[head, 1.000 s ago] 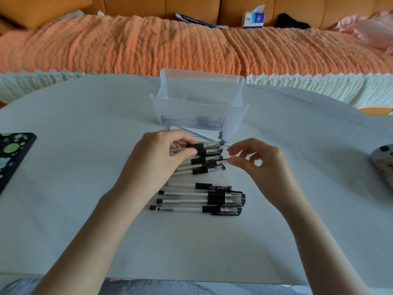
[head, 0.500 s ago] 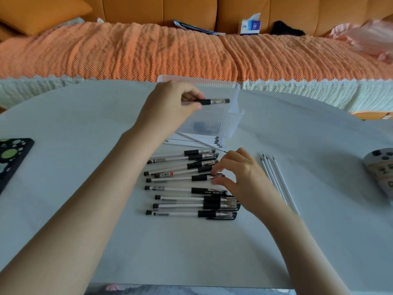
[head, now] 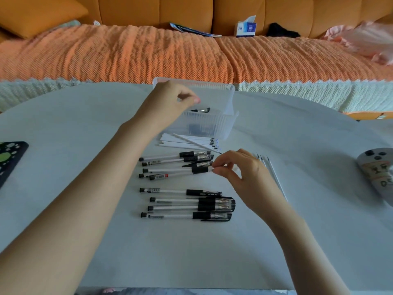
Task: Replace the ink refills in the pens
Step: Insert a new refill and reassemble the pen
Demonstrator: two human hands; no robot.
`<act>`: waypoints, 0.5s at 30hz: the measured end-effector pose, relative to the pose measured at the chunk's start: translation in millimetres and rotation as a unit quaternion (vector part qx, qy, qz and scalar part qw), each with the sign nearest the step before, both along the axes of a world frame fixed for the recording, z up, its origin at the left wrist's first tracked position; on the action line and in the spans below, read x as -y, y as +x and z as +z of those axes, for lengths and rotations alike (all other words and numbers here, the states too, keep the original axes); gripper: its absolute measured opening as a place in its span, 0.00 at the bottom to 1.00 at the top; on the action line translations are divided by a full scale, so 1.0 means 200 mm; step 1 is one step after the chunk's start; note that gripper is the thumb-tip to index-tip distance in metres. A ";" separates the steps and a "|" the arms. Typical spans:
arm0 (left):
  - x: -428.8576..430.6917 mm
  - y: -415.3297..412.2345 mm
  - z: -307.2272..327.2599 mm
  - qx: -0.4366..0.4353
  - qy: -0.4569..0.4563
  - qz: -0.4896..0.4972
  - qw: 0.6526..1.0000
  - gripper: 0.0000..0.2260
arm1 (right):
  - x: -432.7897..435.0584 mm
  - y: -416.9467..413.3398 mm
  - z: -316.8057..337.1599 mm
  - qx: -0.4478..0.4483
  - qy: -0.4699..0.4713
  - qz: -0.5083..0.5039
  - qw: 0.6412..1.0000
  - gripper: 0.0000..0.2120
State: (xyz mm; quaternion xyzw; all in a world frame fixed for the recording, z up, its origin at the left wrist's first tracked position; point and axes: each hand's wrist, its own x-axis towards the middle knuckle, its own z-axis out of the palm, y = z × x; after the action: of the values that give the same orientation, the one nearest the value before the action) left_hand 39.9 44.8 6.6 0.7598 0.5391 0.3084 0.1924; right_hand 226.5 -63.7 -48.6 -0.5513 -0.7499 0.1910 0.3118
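Released, the finished black-and-clear plastic pen (head: 202, 110) lies in the clear ribbed plastic box (head: 212, 126); left grip (head: 168, 101) hangs loosely curled and empty, right grip (head: 244, 173) pinches the next black-sleeved clear pen (head: 200, 169).

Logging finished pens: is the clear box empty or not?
Not empty: a pen is inside the clear box, just below the left hand; more dark shapes show through its ribbed front wall.

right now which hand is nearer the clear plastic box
Left. The left hand hovers over the clear plastic box at its left end; the right hand sits short of it, pinching a pen on the table.
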 end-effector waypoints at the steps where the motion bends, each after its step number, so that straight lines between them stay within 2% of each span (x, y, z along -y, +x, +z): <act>1: 0.06 0.00 0.01 0.009 0.009 -0.009 1.000 0.08 | 0.00 0.00 0.01 -0.010 -0.001 -0.005 1.000 0.02; 5: 0.35 0.00 0.01 0.010 -0.053 -0.076 0.996 0.08 | 0.02 0.00 0.04 -0.061 -0.018 -0.015 0.998 0.02; 9: 0.53 0.00 -0.07 -0.056 -0.096 -0.070 0.991 0.10 | 0.03 -0.01 0.06 -0.088 -0.038 -0.003 0.995 0.05; 11: 0.56 0.01 -0.11 -0.062 -0.083 -0.055 0.993 0.09 | 0.04 -0.01 0.06 -0.094 -0.045 0.002 0.994 0.06; 15: 0.57 0.03 -0.18 -0.008 -0.023 -0.032 0.999 0.05 | 0.04 -0.02 0.07 -0.112 -0.061 0.006 0.992 0.05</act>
State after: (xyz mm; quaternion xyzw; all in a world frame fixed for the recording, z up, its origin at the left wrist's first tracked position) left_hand 46.6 -68.4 -30.4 0.7742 0.5232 0.2838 0.2154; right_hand 222.9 -71.8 -34.3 -0.5398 -0.7004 0.2988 0.3588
